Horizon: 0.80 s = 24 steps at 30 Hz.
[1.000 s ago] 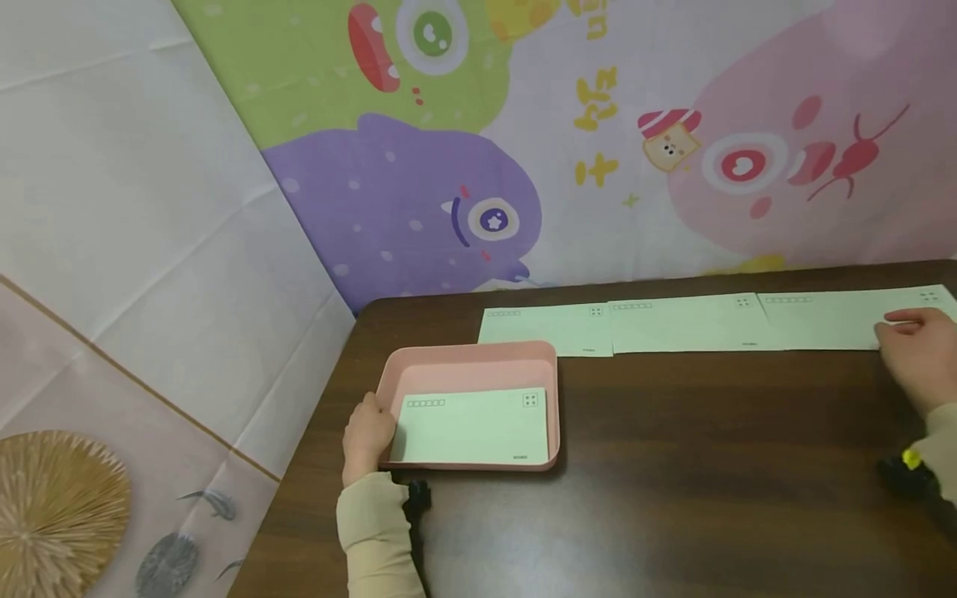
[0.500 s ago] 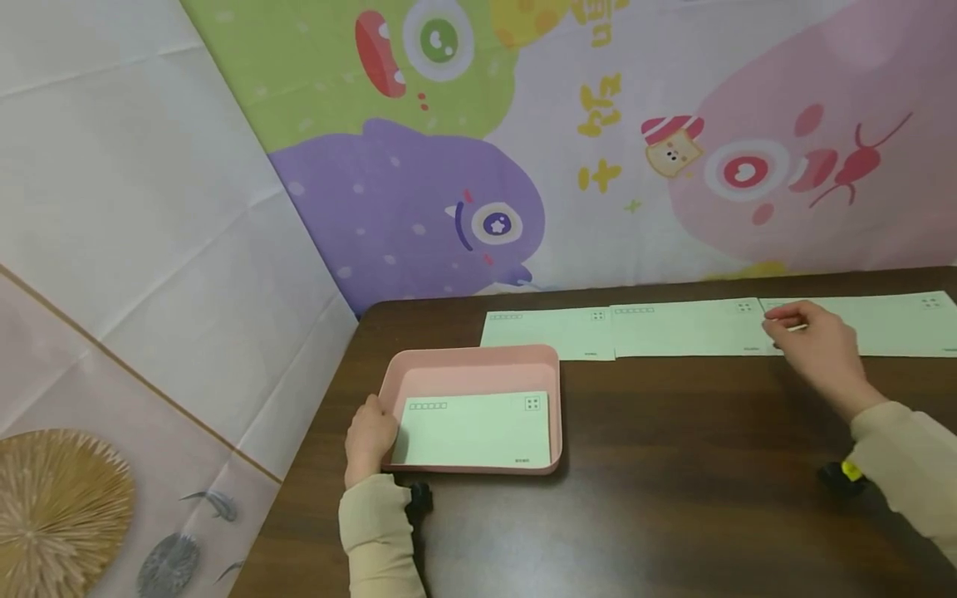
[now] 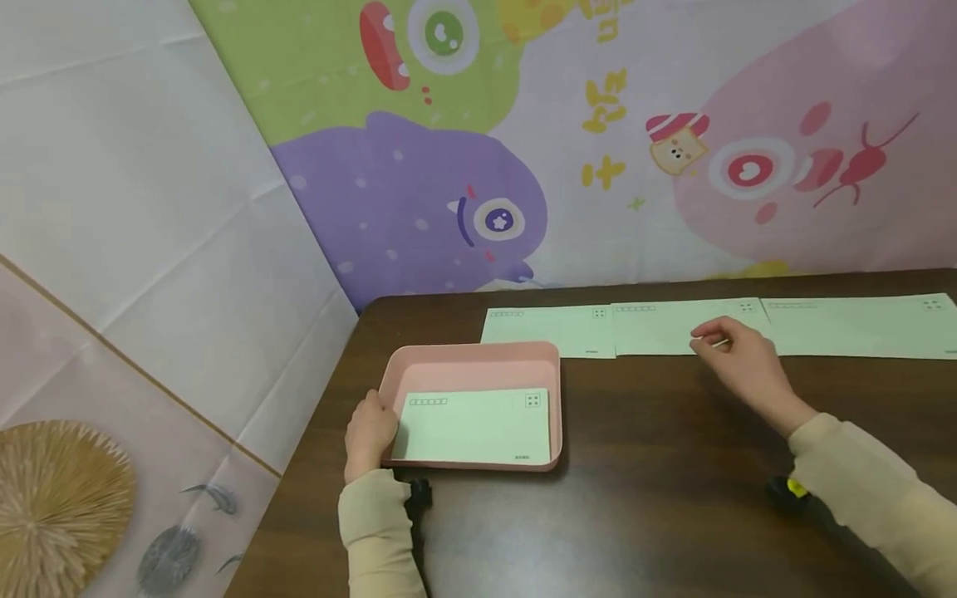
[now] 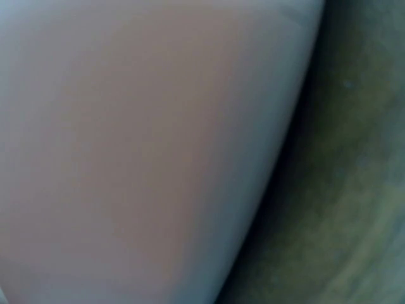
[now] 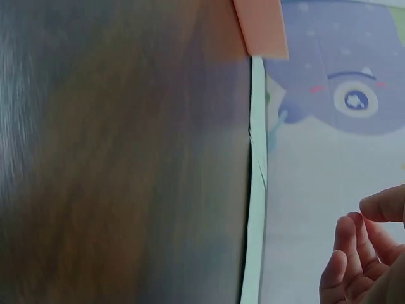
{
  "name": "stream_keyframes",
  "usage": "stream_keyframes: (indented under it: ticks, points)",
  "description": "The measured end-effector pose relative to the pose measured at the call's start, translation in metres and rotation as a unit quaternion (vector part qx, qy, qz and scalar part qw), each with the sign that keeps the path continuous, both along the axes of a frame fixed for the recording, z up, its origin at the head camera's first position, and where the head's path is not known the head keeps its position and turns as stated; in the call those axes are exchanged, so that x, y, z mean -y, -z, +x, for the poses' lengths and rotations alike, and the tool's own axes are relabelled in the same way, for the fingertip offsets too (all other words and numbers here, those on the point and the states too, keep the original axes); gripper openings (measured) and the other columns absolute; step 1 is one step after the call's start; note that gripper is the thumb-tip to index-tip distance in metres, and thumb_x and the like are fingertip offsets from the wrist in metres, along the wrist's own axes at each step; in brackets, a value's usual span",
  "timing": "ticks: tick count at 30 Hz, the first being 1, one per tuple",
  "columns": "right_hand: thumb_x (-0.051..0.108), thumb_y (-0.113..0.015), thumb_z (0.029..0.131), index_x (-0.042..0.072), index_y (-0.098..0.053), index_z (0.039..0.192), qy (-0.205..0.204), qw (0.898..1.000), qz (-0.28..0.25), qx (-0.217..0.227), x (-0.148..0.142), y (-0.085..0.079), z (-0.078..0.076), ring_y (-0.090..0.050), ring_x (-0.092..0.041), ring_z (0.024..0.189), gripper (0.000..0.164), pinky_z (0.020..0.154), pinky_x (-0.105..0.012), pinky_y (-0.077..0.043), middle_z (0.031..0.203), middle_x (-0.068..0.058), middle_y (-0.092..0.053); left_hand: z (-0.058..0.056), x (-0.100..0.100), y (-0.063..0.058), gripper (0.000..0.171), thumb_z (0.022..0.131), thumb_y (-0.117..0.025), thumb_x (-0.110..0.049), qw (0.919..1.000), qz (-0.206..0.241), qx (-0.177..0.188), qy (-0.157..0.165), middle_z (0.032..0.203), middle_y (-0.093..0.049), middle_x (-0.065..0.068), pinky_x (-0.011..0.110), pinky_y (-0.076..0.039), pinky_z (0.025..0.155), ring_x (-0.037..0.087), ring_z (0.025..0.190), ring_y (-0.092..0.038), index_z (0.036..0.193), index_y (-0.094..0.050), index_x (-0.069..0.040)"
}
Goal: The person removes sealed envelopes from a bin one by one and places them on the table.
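The left hand (image 3: 370,430) is gripping the left rim of the pink tray (image 3: 478,371), probably steadying it; a pale green envelope (image 3: 474,430) is lying inside. The right hand (image 3: 740,355), loosely curled and seemingly holding nothing, is hovering right of the tray. The row of envelopes (image 3: 673,326), presumably spread for easy reach, is running behind the tray and rightward. The tray is hiding a corner of the leftmost one; blur is obscuring the left wrist view.
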State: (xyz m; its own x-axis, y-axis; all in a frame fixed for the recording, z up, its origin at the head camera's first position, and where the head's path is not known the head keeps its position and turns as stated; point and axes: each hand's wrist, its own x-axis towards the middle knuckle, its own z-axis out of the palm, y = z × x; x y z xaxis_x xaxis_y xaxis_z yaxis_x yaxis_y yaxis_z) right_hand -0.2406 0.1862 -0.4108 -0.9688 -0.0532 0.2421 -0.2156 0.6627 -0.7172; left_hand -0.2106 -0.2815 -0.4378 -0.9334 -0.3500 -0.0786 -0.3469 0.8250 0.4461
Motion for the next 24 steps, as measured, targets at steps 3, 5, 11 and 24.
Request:
stream_keyframes:
  ticks: [3,5,11,24]
  points:
    - [0.031,-0.049,0.084,0.010,-0.055,0.097,-0.015,1.000,-0.008,-0.005,0.011,0.004,0.002,-0.052,-0.015,0.070,0.026,0.056,-0.030,-0.039,0.085,-0.007,-0.057,0.000,0.000,0.000,0.036,0.085,-0.034,-0.012,1.0000,0.001,-0.001,-0.003,0.109,-0.048,0.026,0.052,-0.037,0.078,0.039,0.095,-0.048,0.116,-0.038,0.007]
    - [0.031,-0.050,0.084,0.011,-0.055,0.096,-0.025,1.000,-0.013,-0.006,0.018,0.007,0.004,-0.053,-0.018,0.074,0.024,0.059,-0.031,-0.040,0.086,-0.007,-0.058,0.001,-0.001,0.000,0.036,0.085,-0.035,-0.012,1.0000,0.002,-0.002,-0.003,0.109,-0.048,0.026,0.052,-0.037,0.078,0.039,0.095,-0.048,0.116,-0.038,0.007]
    - [0.027,-0.051,0.084,0.012,-0.055,0.097,-0.059,0.998,-0.017,-0.010,0.045,0.012,0.008,-0.055,-0.020,0.081,0.020,0.069,-0.037,-0.043,0.089,-0.004,-0.059,0.001,0.000,-0.001,0.037,0.085,-0.034,-0.012,1.0000,0.002,-0.001,0.001,0.108,-0.048,0.027,0.052,-0.037,0.077,0.040,0.095,-0.048,0.116,-0.038,0.008]
    - [0.017,-0.056,0.080,0.011,-0.056,0.102,-0.108,0.993,0.049,-0.030,0.104,0.011,0.025,-0.054,-0.017,0.090,0.023,0.074,-0.037,-0.043,0.099,-0.001,-0.058,0.001,-0.003,-0.001,0.037,0.085,-0.034,-0.012,1.0000,0.000,0.001,-0.003,0.109,-0.047,0.027,0.052,-0.036,0.079,0.040,0.096,-0.047,0.117,-0.038,0.008]
